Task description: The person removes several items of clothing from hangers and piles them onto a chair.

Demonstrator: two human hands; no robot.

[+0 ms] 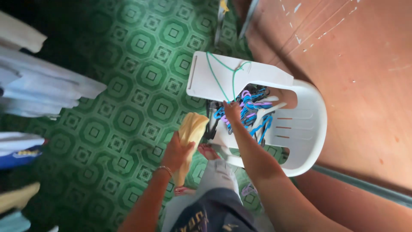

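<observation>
My left hand grips a pale yellow garment that hangs bunched in front of me. My right hand reaches down onto a pile of blue, purple and black plastic hangers lying on the seat of a white plastic chair; its fingers rest among the hangers, and whether they hold one is unclear. A green wire hanger lies on a white board laid across the chair's arm. My foot in a sandal stands beside the chair.
A green patterned floor spreads to the left. Hanging or stacked white and blue clothes fill the left edge. A reddish-brown wall runs along the right, close behind the chair.
</observation>
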